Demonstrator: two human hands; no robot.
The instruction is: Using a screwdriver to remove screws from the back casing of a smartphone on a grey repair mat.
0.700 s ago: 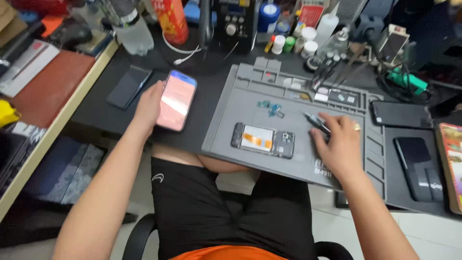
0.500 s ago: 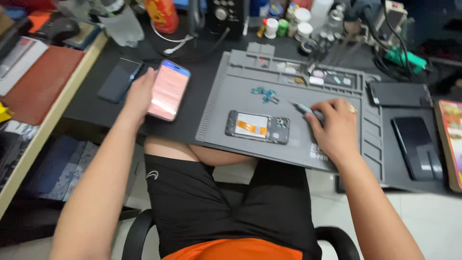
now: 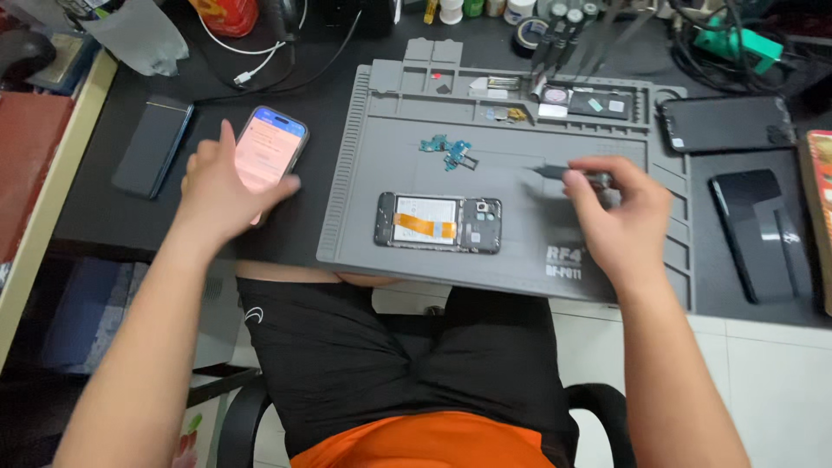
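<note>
dark phone (image 3: 152,146) upper left, flat | left hand (image 3: 218,186) fingers grasping lit pink-screen phone (image 3: 270,152) | opened phone (image 3: 438,223) centre on grey mat (image 3: 364,173) | right hand (image 3: 617,221) right of centre, fingers clenched on dark tool (image 3: 555,173)

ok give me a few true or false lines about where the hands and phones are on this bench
1. The left hand rests on a lit phone. True.
2. The opened phone lies off the grey mat. False: it lies on the mat.
3. The right hand holds a thin dark tool. True.
4. The right hand is touching the opened phone. False: it is apart, to the side.
5. A dark phone lies outside the left hand. True.
</note>
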